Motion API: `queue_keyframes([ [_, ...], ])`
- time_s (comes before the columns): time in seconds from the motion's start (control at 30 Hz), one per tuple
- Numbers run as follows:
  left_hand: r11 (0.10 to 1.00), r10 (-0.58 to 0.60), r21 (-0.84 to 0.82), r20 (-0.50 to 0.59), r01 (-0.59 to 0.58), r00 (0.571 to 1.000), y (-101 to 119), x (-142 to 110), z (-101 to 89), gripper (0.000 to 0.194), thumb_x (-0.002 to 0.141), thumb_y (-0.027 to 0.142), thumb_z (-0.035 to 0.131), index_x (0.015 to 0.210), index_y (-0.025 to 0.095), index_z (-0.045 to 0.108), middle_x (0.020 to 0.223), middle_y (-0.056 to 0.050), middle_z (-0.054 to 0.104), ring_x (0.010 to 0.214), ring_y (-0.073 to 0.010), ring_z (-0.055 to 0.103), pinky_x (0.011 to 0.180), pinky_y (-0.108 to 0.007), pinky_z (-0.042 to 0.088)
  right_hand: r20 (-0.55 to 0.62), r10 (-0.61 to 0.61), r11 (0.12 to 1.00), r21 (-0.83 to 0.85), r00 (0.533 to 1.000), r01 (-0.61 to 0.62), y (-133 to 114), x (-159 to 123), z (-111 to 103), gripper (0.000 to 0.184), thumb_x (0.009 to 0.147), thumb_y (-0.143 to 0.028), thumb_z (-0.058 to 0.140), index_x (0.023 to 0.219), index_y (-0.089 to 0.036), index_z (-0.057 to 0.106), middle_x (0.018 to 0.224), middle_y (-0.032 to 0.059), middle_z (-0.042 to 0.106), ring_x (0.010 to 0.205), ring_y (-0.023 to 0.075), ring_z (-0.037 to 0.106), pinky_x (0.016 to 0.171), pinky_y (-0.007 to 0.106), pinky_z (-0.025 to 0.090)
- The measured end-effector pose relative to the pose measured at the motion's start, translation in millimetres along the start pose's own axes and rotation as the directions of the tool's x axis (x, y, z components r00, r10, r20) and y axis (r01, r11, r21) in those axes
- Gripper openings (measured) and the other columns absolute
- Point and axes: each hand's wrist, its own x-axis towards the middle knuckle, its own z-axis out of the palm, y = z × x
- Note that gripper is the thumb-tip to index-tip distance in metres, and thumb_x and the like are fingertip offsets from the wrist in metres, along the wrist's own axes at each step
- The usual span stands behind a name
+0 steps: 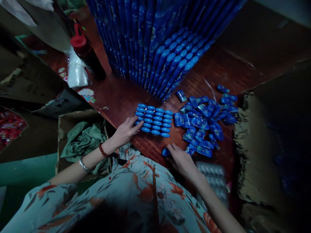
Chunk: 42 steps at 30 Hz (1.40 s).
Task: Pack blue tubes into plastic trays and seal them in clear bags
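Note:
Small blue containers with oval tops stand in a tight block [155, 120] at the table's near edge. My left hand [126, 131] rests against the left side of this block, fingers stretched out over its corner. Just below the block, my right hand [179, 158] has its fingers closed around a single small blue container [166, 152], which they partly hide. To the right of the block lies a loose heap of blue containers [200, 121] with printed labels, tipped at all angles.
A tall stack of blue containers [145, 42] rises at the back. A red-capped bottle [89, 55] and a clear plastic bag [76, 71] stand at left. Cardboard boxes flank the table [116, 94]; one box [81, 113] holds green cloth. A clear moulded tray [213, 178] lies at lower right.

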Motion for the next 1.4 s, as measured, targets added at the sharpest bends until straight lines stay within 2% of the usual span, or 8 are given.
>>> queue_keyframes([
  [0.17,0.985,-0.131,-0.124,-0.086,0.12,0.988,-1,9,7.6,0.046,0.091,0.038,0.043,0.135,0.026,0.043,0.139,-0.013,0.042,0.127,-0.0297,0.034,0.104,-0.049,0.024,-0.02,-0.053,0.975,0.217,0.998,0.056,-6,8,-12,0.025,0.088,-0.025,0.05,0.111,-0.018,0.046,0.095,0.0075,0.064,0.08,0.0205,0.064,0.063,0.029,0.046],
  [0.33,0.954,-0.088,-0.278,0.109,0.116,0.99,-10,40,7.0,0.047,0.096,0.041,0.025,0.14,0.028,0.035,0.151,-0.005,0.026,0.141,-0.0251,0.009,0.111,-0.049,0.005,-0.32,-0.185,0.819,0.473,0.929,0.326,-43,18,-4,0.022,0.094,-0.026,0.039,0.113,-0.021,0.049,0.1,0.0078,0.062,0.09,0.0168,0.062,0.076,0.029,0.05],
  [0.57,0.836,0.066,-0.538,0.295,0.109,0.953,-30,43,-3.2,0.049,0.097,0.04,0.013,0.145,0.03,0.02,0.155,0.001,0.01,0.142,-0.021,-0.008,0.11,-0.056,-0.003,-0.616,-0.266,0.9,0.117,0.742,0.42,-78,61,8,0.028,0.091,-0.023,0.046,0.118,-0.021,0.056,0.101,0.0098,0.062,0.092,0.0174,0.059,0.08,0.03,0.047],
  [0.73,0.789,0.06,-0.587,0.364,0.179,0.929,-32,42,-10.7,0.048,0.096,0.041,0.017,0.143,0.035,0.022,0.155,0.003,0.01,0.142,-0.0222,-0.01,0.108,-0.059,-0.008,-0.596,-0.217,0.975,-0.103,0.773,0.194,-90,92,-4,0.027,0.093,-0.026,0.043,0.11,-0.018,0.062,0.095,0.0109,0.066,0.093,0.0235,0.055,0.074,0.037,0.035],
  [0.87,0.791,0.055,-0.593,0.311,0.149,0.949,-32,40,-5.4,0.048,0.095,0.04,0.024,0.142,0.035,0.025,0.154,0.002,0.014,0.142,-0.0219,-0.007,0.108,-0.059,-0.011,-0.565,-0.244,0.966,-0.212,0.788,0.147,-101,107,-16,0.025,0.093,-0.021,0.04,0.097,-0.017,0.064,0.088,0.0097,0.066,0.09,0.024,0.051,0.072,0.037,0.031],
  [0.97,0.777,0.043,-0.611,0.296,0.154,0.954,-34,39,-1.2,0.047,0.094,0.041,0.027,0.141,0.038,0.028,0.154,0.005,0.016,0.143,-0.0199,-0.005,0.111,-0.053,-0.01,-0.583,-0.232,0.972,-0.179,0.779,0.155,-100,116,-17,0.025,0.092,-0.025,0.041,0.087,-0.017,0.065,0.086,0.0096,0.065,0.088,0.0242,0.049,0.073,0.037,0.031],
  [1.23,0.751,0.073,-0.627,0.393,0.209,0.917,-37,42,-13.7,0.047,0.097,0.038,0.014,0.143,0.036,0.02,0.155,0.003,0.012,0.142,-0.0208,-0.008,0.106,-0.063,-0.008,-0.718,-0.118,0.986,0.0,0.685,0.17,-82,112,-1,0.022,0.092,-0.03,0.045,0.098,-0.021,0.065,0.084,0.0068,0.066,0.089,0.0224,0.052,0.08,0.038,0.033],
  [1.4,0.787,0.093,-0.596,0.372,0.161,0.923,-39,41,-13.9,0.047,0.096,0.038,0.017,0.143,0.036,0.024,0.154,0.002,0.014,0.142,-0.0233,-0.006,0.105,-0.065,-0.006,-0.601,-0.188,0.982,-0.12,0.777,0.145,-89,110,-17,0.021,0.092,-0.028,0.045,0.097,-0.021,0.064,0.082,0.0058,0.065,0.09,0.0223,0.05,0.081,0.038,0.03],
])
